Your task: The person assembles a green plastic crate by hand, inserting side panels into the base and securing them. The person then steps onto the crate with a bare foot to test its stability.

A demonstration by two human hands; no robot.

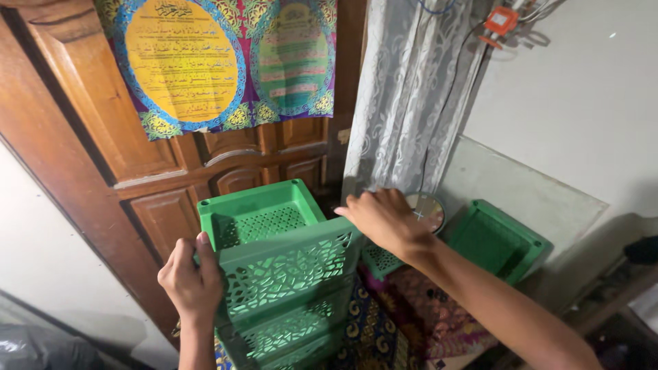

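A green plastic rack of stacked openwork trays (288,274) stands in front of a wooden door. My left hand (192,281) grips the near left corner of its top tray (264,219), thumb on the rim. My right hand (384,219) rests palm down at the tray's right corner, fingers spread over the edge. The lower tiers show beneath the patterned front panel.
A second green tray (497,240) leans against a pale board at the right wall. A round disc (428,209) sits behind my right hand. A lace curtain (411,96) hangs in the middle, a colourful poster (219,62) on the door (82,137), and patterned cloth (425,315) below.
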